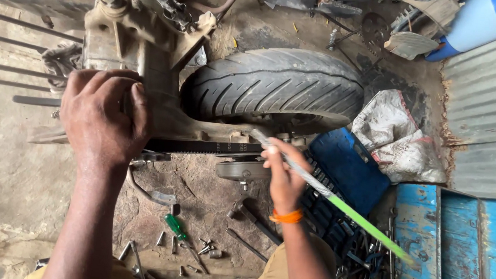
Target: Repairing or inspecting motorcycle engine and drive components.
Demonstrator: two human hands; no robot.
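The grimy grey metal engine casing (145, 68) lies open on the dirt floor (12, 168), its black toothed drive belt (203, 147) exposed beside the black rubber rear tyre (272, 85). The left hand (104, 116) clamps over the casing's edge, fingers curled. The right hand (283, 172) grips a long green-handled tool (334, 199), tip at the belt. Loose bolts (204, 246) suggest disassembly is well along.
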